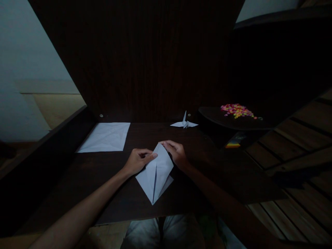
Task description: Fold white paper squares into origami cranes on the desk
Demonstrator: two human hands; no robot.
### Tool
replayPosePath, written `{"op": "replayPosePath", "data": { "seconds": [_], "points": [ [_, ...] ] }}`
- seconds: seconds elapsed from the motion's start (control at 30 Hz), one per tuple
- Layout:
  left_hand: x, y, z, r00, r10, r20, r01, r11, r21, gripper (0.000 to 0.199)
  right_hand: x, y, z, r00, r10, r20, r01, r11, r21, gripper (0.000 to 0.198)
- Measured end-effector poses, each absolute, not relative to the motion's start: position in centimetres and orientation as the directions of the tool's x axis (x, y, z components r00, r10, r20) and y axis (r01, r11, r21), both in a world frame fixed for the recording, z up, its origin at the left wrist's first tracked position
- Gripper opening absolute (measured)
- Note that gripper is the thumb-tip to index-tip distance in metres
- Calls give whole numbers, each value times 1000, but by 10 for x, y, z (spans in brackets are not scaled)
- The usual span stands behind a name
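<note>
Between my hands is a folded sheet of white paper [160,167], diamond-like, with a lower point toward me and a slit along its middle. My left hand [138,159] grips its left edge, the thumb lying on top near the upper part. At the upper right edge, my right hand [176,152] pinches the paper close to its top corner. Behind them, a finished white paper crane [185,123] stands at the back of the table. A flat, creased white sheet [105,137] lies to the left.
The dark wooden table [114,193] has a raised board [46,148] on its left and a tall dark panel [145,62] at the back. A curved shelf [210,116] at the right bears a heap of small colourful pieces [237,110]. Wooden slats [293,145] show farther right.
</note>
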State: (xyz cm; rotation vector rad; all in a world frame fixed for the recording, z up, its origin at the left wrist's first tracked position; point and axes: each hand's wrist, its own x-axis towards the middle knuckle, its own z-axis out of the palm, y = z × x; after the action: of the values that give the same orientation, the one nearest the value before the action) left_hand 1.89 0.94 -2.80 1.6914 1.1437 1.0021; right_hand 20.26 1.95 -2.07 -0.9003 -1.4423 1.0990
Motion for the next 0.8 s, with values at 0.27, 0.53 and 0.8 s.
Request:
{"op": "replayPosePath", "data": {
  "seconds": [0.27,0.53,0.8],
  "points": [
    [13,18,-29,17,979,202,223,-201,954,31,212,32,-30,-221,966,135,-146,104,-984,32],
    [8,22,-30,-57,962,265,259,-242,935,30,207,28,-29,-351,929,118,-91,91,-992,29],
    [12,20,-33,-7,964,267,241,-258,936,31,206,29,-37,-358,907,222,21,245,-969,26]
  ]
}}
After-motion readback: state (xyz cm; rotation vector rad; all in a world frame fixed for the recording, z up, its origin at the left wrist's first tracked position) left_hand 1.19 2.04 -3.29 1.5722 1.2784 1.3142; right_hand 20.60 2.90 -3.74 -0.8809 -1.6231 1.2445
